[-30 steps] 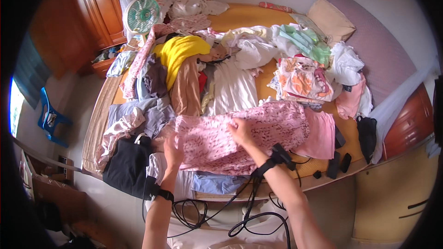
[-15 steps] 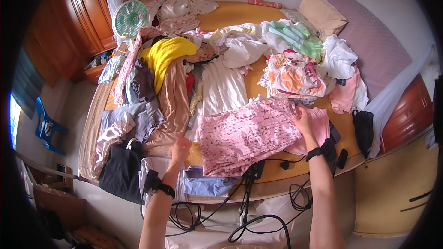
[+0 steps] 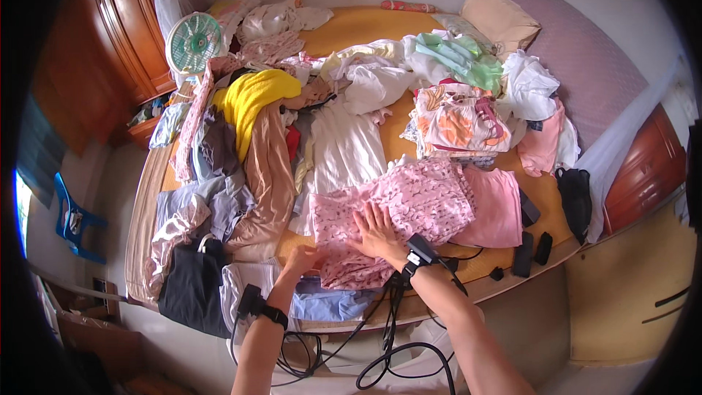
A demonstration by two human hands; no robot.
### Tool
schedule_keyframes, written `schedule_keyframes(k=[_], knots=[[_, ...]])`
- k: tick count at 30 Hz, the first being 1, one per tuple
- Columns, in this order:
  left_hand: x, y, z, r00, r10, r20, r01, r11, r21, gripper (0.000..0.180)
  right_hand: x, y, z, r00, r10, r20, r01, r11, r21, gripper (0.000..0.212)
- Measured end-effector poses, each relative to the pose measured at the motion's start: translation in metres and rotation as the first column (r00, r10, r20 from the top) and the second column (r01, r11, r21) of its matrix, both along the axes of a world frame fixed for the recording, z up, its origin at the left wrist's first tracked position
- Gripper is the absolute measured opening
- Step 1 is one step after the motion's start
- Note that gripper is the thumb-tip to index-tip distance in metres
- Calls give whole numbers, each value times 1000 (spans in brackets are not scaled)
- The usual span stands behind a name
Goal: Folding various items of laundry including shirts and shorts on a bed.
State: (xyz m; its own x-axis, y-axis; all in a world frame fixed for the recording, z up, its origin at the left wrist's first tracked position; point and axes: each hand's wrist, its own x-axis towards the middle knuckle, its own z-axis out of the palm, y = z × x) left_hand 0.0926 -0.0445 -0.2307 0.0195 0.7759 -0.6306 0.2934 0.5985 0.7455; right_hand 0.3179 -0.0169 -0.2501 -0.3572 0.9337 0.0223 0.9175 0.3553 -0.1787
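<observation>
A pink garment with a small dark floral print (image 3: 431,201) lies across the front of the bed, its exact kind unclear from its folds. On top of it, my right hand (image 3: 376,232) rests flat with fingers spread. My left hand (image 3: 301,257) is closed at the garment's left edge, fingertips curled against the cloth. Just right of the print lies a plain pink folded garment (image 3: 491,205), partly covered by it. A folded light blue garment (image 3: 333,301) sits below, near the bed's front edge. Both wrists carry black straps with small devices.
Heaped clothes fill the left, with a yellow cloth (image 3: 256,102) and a black garment (image 3: 194,285). A folded stack (image 3: 464,121) stands behind the pink pieces. Black cables (image 3: 391,314) hang at the front edge. A green fan (image 3: 194,42) stands at the back left.
My right hand has left the floral garment's right side and moved left to lie flat on its middle. My left hand has shifted right and down to its edge. More plain pink cloth shows.
</observation>
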Motion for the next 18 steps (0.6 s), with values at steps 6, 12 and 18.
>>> schedule_keyframes(k=[6, 12, 18], knots=[[0, 1, -6, 989, -24, 145, 33, 998, -62, 29, -19, -9, 27, 989, -7, -145, 10, 1000, 25, 74], [-5, 7, 0, 964, 129, 232, -121, 992, -47, 21, -57, -35, 71, 992, 45, -116, -90, 902, -423, 88], [5, 19, 37, 945, 123, 302, -84, 987, -141, 30, -66, -49, 30, 925, -65, -375, -5, 983, -183, 70]])
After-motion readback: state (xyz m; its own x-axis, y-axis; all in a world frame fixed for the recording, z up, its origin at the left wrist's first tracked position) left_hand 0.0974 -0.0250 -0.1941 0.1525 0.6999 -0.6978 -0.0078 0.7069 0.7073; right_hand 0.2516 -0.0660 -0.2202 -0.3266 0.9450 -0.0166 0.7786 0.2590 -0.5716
